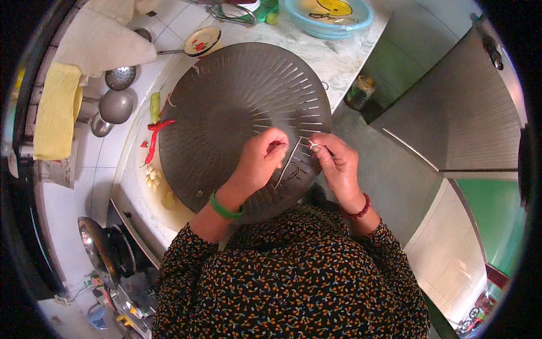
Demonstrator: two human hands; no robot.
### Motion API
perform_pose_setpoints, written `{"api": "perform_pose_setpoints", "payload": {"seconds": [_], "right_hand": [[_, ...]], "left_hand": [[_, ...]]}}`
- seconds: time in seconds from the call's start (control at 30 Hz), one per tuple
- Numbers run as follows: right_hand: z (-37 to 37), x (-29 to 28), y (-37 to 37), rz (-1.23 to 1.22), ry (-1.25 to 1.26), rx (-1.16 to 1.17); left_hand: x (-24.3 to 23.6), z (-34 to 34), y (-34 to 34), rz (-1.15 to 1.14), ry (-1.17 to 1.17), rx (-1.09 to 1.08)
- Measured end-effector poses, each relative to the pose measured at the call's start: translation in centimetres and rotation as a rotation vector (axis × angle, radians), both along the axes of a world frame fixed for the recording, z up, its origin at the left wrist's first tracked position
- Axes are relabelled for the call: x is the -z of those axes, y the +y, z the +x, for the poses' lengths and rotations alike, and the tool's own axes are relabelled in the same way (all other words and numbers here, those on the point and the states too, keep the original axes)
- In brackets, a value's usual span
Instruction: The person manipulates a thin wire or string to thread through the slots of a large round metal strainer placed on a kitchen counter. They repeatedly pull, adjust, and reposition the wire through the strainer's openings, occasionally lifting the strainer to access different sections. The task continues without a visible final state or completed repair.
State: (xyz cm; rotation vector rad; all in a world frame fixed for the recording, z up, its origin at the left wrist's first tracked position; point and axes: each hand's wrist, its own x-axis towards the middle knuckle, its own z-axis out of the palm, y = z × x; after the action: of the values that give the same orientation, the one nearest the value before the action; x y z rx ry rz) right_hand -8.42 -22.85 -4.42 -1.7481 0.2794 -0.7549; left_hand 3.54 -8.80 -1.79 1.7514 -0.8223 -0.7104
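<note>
A large, round, dark disc (214, 107) with radiating slot-like marks lies across the counter, and both hands are over its near right part. My left hand (261, 159), with a green bangle at the wrist, is curled closed; whatever its fingers hold, if anything, is hidden. Just to the right, my right hand (339, 164) wears a dark red beaded bracelet. Its thumb and forefinger pinch a small white strip (313, 146), too small to identify. Below the hands, a thin pale line slants across the disc; I cannot tell whether it is a strand or part of the disc.
Red chillies (151, 141), a green pepper (154, 106) and garlic cloves (152, 178) lie left of the disc. Beyond it are a flower-patterned pan (201, 41) and a blue basin (333, 28). Ladles (116, 106) hang at left, above a stove (127, 299). A jar (360, 92) stands right.
</note>
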Motion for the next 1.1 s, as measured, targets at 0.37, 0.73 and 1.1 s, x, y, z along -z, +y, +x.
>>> {"api": "perform_pose_setpoints", "payload": {"seconds": [0.37,0.73,1.1], "right_hand": [[0.5,-0.4,0.6,0.289,-0.088,-0.147],[1.4,1.7,-1.9,0.998,-0.327,-0.143],[-0.6,-1.2,0.5,0.552,-0.086,-0.467]], "left_hand": [[1.5,-3.0,1.5,0.350,-0.662,-0.085],[-0.5,-3.1,5.3,0.195,0.345,0.016],[1.2,-3.6,7.0,0.036,0.228,0.186]]}}
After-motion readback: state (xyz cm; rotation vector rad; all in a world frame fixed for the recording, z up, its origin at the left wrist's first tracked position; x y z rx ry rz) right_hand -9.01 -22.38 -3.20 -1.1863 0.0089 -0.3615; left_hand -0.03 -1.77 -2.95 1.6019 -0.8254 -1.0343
